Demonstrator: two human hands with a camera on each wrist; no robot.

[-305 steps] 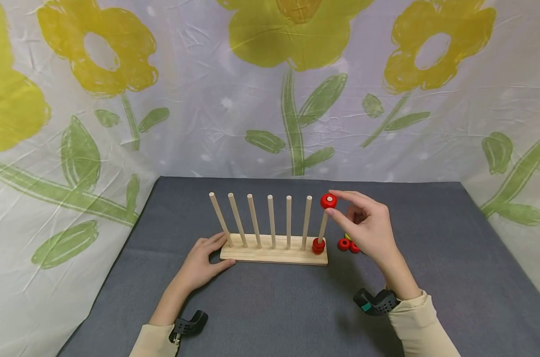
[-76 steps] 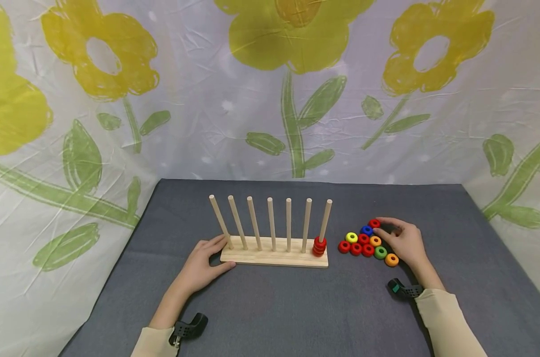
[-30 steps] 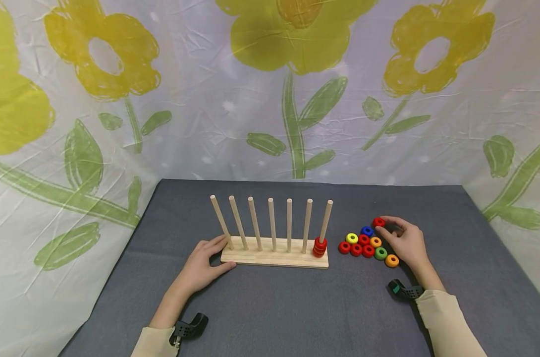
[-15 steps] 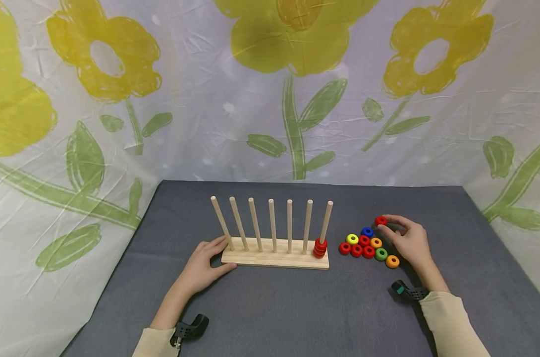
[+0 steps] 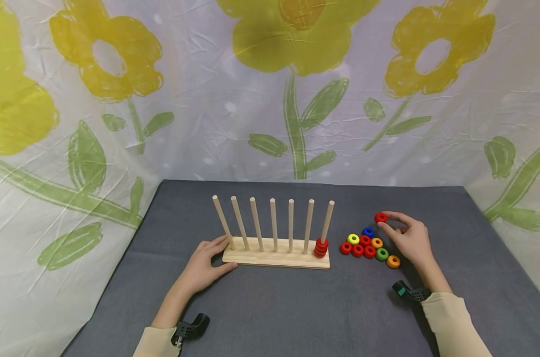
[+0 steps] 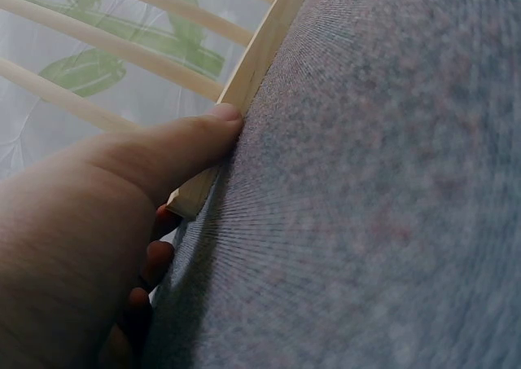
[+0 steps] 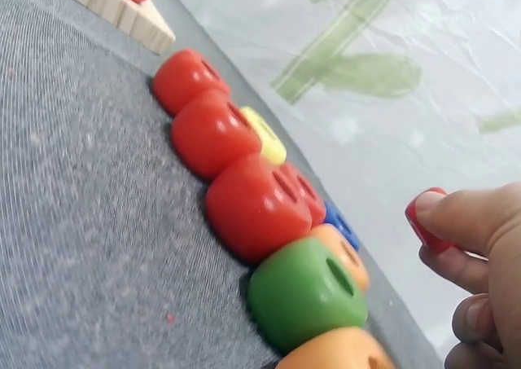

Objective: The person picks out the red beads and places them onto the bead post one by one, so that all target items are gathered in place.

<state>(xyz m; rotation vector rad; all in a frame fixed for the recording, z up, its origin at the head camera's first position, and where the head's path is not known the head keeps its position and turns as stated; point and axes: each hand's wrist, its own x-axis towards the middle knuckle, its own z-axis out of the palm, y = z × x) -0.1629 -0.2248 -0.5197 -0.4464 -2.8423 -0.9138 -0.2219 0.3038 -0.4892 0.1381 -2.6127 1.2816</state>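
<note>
In the head view, my left hand [image 5: 200,267] grips the left end of a wooden peg board [image 5: 270,259], thumb at the front edge and fingers behind. The left wrist view shows the thumb [image 6: 203,133] pressed on the board's edge [image 6: 259,55]. Several upright pegs stand in a row; red rings [image 5: 321,248] are stacked low on the rightmost one. My right hand [image 5: 412,240] pinches a red ring [image 5: 380,217] between thumb and fingers, raised above the cloth in the right wrist view. Beneath and left of it lie a blue ring [image 5: 368,232] and a red ring [image 5: 365,240].
Grouped right of the board are more red rings, a yellow ring [image 5: 353,239], a green ring [image 5: 382,254] and orange rings, one orange ring [image 5: 393,262] nearest the front. Grey cloth [image 5: 270,312] covers the table. A flower-printed curtain [image 5: 198,124] hangs behind and at both sides.
Earlier the right hand held a red ring at the top of the rightmost peg; that stack has grown. Since then it has taken another red ring from the group and lifted it slightly. Left hand unmoved.
</note>
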